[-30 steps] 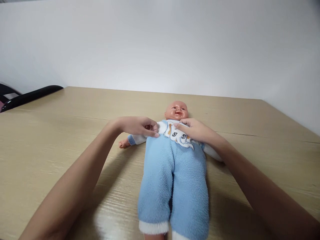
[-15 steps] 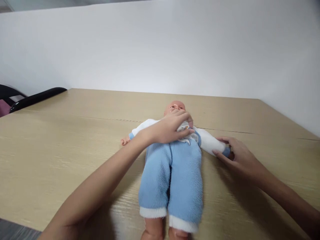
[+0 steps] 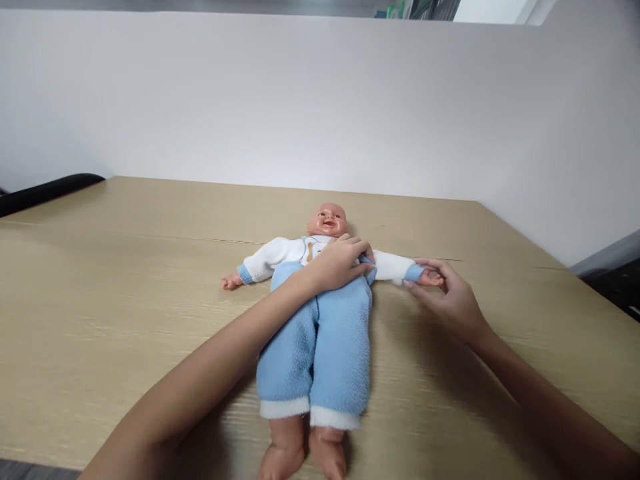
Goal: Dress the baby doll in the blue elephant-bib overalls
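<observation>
A baby doll (image 3: 343, 333) lies on its back in the middle of the head view, its head away from me and its bare feet toward me. It wears light blue fleece overalls with white leg cuffs over a white top with blue sleeve cuffs. My left hand (image 3: 343, 263) rests across its chest, fingers curled on the blue edge by the shoulder at the right. At the end of the outstretched white sleeve (image 3: 393, 265), my right hand (image 3: 453, 300) has thumb and fingers closed about the blue cuff. The doll's small hand (image 3: 431, 277) shows within my grasp.
The doll lies on a light wooden table (image 3: 150, 300) with a seam running across it. Behind stands a white partition (image 3: 300, 100). A black chair back (image 3: 55, 190) touches the view's left side, and a dark object (image 3: 617, 283) is beyond the right edge.
The doll's sleeved arm at the right now lies straighter, its hand showing past the cuff. My left hand has slid off the doll's lower face, down to its chest. The view has shifted.
</observation>
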Demonstrator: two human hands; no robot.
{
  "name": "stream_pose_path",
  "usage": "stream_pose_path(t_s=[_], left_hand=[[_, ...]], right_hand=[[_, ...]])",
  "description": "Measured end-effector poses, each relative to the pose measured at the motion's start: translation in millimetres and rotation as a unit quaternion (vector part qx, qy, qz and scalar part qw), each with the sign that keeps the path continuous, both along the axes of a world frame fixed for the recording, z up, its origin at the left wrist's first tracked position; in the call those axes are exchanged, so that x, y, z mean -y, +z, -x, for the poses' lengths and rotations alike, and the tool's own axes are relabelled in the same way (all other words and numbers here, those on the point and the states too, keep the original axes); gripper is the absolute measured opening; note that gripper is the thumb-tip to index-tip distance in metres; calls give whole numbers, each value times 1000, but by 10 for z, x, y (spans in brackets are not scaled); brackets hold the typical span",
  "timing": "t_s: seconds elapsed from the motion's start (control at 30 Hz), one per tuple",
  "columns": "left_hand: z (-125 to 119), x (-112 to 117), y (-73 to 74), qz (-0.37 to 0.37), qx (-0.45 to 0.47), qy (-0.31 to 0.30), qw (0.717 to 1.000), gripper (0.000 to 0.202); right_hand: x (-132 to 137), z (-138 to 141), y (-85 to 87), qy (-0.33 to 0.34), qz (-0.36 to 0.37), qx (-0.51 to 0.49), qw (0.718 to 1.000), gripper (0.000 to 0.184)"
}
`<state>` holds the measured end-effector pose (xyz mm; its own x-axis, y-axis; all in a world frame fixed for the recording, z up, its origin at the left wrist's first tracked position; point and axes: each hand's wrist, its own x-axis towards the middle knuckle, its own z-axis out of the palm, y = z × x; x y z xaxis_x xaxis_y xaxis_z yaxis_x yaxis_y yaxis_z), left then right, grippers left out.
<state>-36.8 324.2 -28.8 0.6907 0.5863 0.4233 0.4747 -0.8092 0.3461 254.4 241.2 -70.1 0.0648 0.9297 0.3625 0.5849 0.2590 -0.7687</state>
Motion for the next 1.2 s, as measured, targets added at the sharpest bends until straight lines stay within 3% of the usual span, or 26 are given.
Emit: stream_pose_path(t_s=[0.13, 0.27, 0.47, 0.6, 0.67, 0.83, 1.1, 1.2], left_hand=[[15, 56, 25, -13, 52, -55, 997, 21], [34, 125, 44, -19, 53, -74, 996, 26], [42, 180, 44, -54, 58, -63, 995, 32], [69, 208, 30, -83, 61, -63, 993, 36], [88, 224, 11, -105, 73, -52, 990, 36], [113, 241, -31, -139, 134, -15, 981, 31], [146, 206, 152, -50, 126, -38, 990, 28], [160, 192, 266, -34, 110, -50, 992, 27]], right_hand=[[-247, 235, 55, 61, -14, -172, 983, 69], [-515, 480, 95, 97, -8, -217, 971, 64], [-688, 665, -78, 110, -48, -181, 976, 58], [-639, 656, -195, 175, -92, -79, 977, 45], [-579, 657, -185, 200, -94, -43, 974, 38], [-438, 712, -108, 221, -94, -58, 969, 47], [-388, 737, -83, 224, -120, -3, 967, 59], [-376, 737, -81, 230, -125, 20, 965, 52]])
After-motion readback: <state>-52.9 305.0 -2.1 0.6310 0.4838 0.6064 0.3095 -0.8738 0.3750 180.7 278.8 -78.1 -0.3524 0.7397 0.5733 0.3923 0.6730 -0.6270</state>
